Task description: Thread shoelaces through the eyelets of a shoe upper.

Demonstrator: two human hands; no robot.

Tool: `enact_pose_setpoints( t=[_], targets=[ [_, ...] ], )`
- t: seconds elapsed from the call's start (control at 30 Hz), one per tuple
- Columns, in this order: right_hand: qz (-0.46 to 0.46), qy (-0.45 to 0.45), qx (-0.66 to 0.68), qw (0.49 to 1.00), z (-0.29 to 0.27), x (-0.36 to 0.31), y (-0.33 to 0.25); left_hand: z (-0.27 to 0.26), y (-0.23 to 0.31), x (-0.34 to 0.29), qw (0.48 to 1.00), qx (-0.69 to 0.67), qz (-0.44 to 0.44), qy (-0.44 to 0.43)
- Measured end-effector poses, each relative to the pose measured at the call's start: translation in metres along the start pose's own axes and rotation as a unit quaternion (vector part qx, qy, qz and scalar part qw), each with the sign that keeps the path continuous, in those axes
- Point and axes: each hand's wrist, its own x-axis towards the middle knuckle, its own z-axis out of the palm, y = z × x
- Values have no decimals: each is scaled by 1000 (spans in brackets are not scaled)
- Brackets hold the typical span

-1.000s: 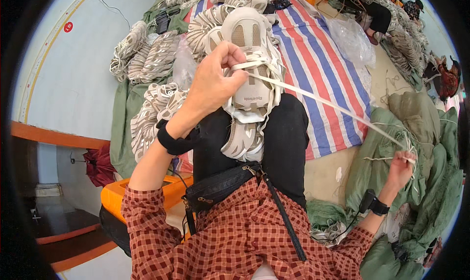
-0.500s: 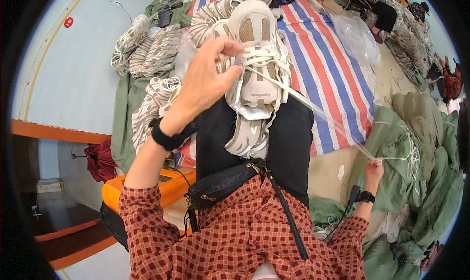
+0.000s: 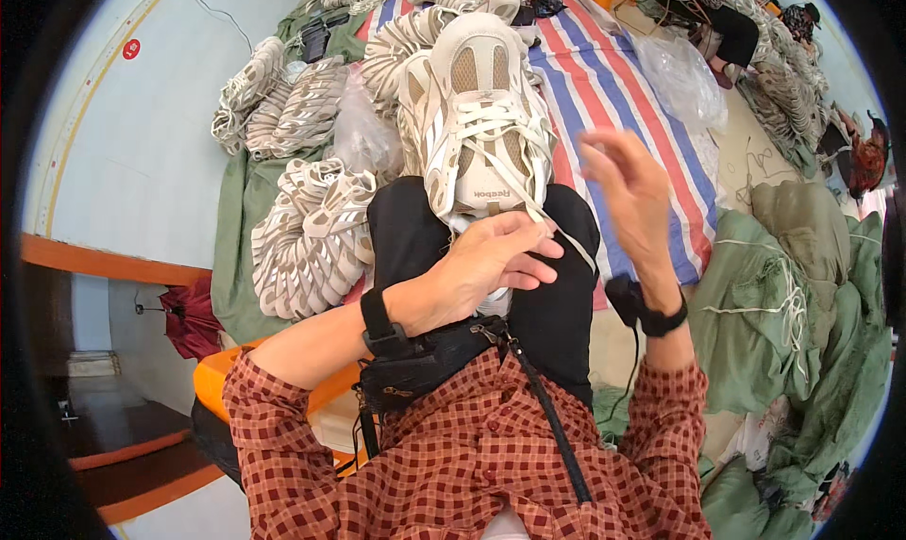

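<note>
A cream and beige sneaker upper (image 3: 479,68) stands over my thighs, its toe pointing away from me. White shoelace (image 3: 486,116) crosses its eyelets, and one length runs down from the lacing. My left hand (image 3: 495,262) is below the tongue, thumb and forefinger pinched on that shoelace, with the other fingers loosely bent. To the right of the shoe, my right hand (image 3: 634,196) is raised, slightly blurred, its bent fingers apart and nothing seen in them. A loose stretch of lace hangs over my right thigh, near the left hand.
Stacked sneaker uppers (image 3: 311,238) lie on green cloth to the left. A striped plastic sheet (image 3: 632,144) covers the floor ahead, with a clear plastic bag (image 3: 684,78) on it. Green sacks (image 3: 764,295) are at right. Another person's leg (image 3: 736,35) shows at far right.
My left hand has moved from the shoe's left side down to below its tongue and pinches the lace. My right hand has come in from far right, where it pulled the lace taut.
</note>
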Motion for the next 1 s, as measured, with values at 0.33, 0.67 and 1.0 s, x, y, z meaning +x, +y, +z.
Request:
enact_pose_setpoints(
  t=[0.33,0.67,1.0],
  targets=[
    [-257,-121,-417,863,27,44,-41,-7,3,-21,994,109,27,-13],
    [96,-491,38,865,-22,80,-22,-203,93,-139,553,770,55,313],
    [89,-292,131,943,1,45,2,-441,78,-313,331,701,-59,629]
  ],
)
